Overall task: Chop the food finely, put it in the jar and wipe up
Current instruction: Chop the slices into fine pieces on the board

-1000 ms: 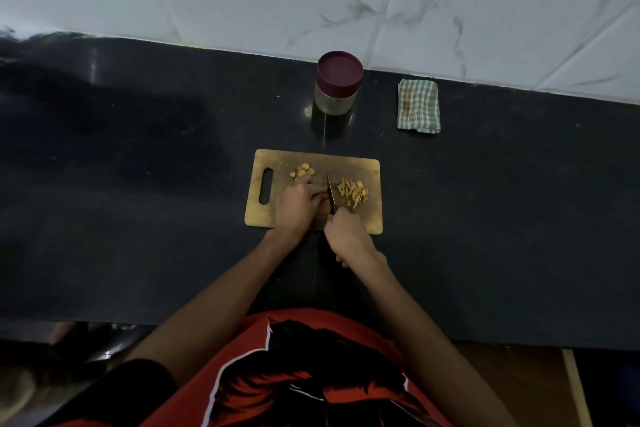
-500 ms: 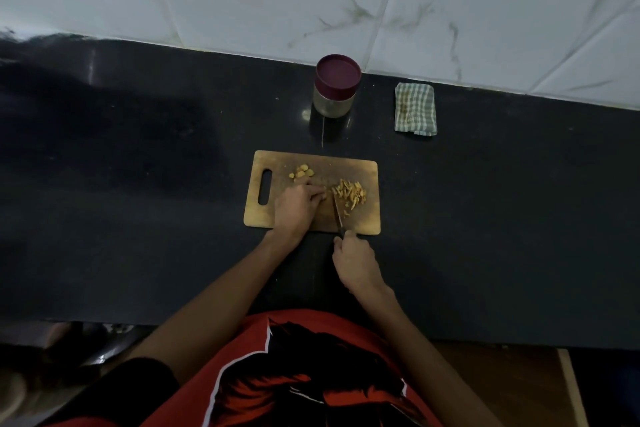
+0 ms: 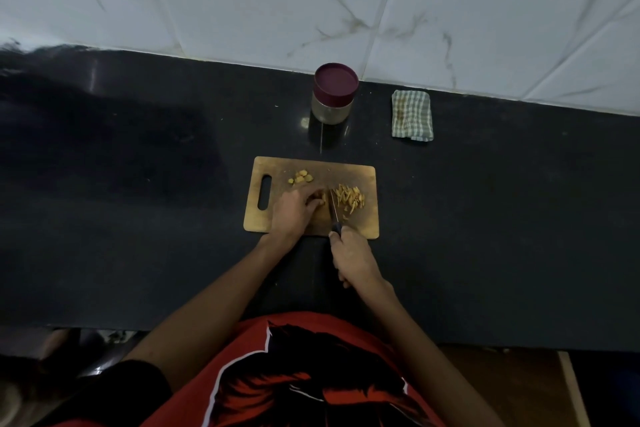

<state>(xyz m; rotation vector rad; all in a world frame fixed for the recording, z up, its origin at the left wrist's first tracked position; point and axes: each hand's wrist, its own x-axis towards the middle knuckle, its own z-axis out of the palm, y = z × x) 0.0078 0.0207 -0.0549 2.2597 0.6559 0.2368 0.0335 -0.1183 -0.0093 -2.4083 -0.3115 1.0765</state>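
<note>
Right hand [image 3: 353, 258] wrapped round dark-handled kitchen knife [image 3: 335, 215], blade down on rectangular wooden chopping board [image 3: 367, 225]. Left hand [image 3: 294, 210], fingers [image 3: 317, 199] curled, pinning a yellow food piece just left of the blade. Pile of yellow slivers [image 3: 350, 199] right of blade; yellow chunks [image 3: 300, 178] beyond left fingers. Farther back on black table [image 3: 138, 218]: maroon-lidded metal jar [image 3: 334, 94], lid on, and folded checked cloth [image 3: 412, 115].

Black counter [image 3: 138, 218], wooden cutting board [image 3: 367, 225] near its front, lidded jar [image 3: 334, 94], folded checked cloth [image 3: 412, 115] behind
</note>
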